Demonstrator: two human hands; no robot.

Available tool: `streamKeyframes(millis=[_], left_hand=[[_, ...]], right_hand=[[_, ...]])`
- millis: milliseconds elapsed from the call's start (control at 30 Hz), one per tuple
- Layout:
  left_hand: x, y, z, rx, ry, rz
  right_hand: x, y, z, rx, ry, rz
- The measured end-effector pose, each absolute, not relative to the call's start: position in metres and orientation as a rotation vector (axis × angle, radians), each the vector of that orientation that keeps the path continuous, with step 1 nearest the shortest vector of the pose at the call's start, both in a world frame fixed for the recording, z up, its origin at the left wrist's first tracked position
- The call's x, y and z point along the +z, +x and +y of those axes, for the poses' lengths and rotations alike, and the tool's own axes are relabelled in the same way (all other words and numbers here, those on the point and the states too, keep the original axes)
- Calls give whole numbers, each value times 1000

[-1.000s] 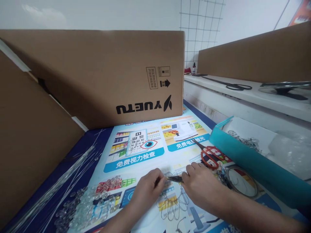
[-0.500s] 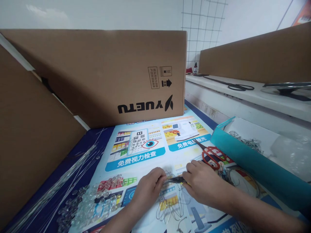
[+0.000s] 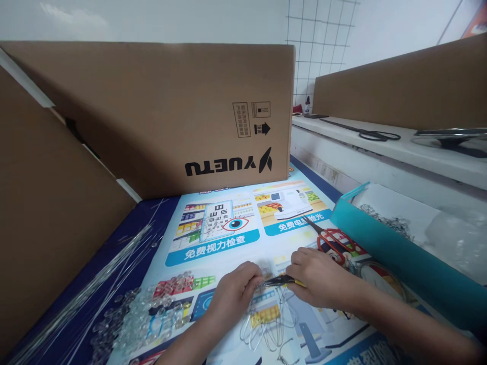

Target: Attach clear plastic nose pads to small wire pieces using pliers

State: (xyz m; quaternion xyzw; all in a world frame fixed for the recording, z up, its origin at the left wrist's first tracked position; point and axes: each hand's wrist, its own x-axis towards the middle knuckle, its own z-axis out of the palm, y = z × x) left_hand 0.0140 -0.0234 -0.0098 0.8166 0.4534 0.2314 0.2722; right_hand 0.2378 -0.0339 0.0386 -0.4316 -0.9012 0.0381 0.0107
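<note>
My right hand (image 3: 319,279) is closed around dark-nosed pliers (image 3: 279,280) with a yellow handle, their jaws pointing left. The jaw tips meet the fingertips of my left hand (image 3: 238,289), which is closed in a pinch on a thin wire; most of that wire is hidden by the fingers. Just below the pliers, several bent wire loops (image 3: 266,329) lie on the printed sheet (image 3: 262,253). Red-handled scissors (image 3: 331,241) rest beyond my right hand, blades toward the far left.
Clear beads (image 3: 152,314) are heaped at the lower left, beside long straight wires (image 3: 102,284) on blue cloth. At right stands a teal box (image 3: 380,253) with wire pieces and a clear plastic bag. Cardboard (image 3: 152,116) walls off the back and left. Black scissors (image 3: 376,135) lie on a white ledge.
The pliers have turned slightly in my right hand, and more of the yellow handle shows now. My left hand keeps its pinch almost in place. The view has shifted a little.
</note>
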Motion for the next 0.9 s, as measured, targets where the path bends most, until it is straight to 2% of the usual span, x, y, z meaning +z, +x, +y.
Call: streamKeyframes(millis=[900], left_hand=[[-11, 13, -24, 630, 2207, 1227]], right_hand=[[29, 240, -31, 168, -1352, -2800]])
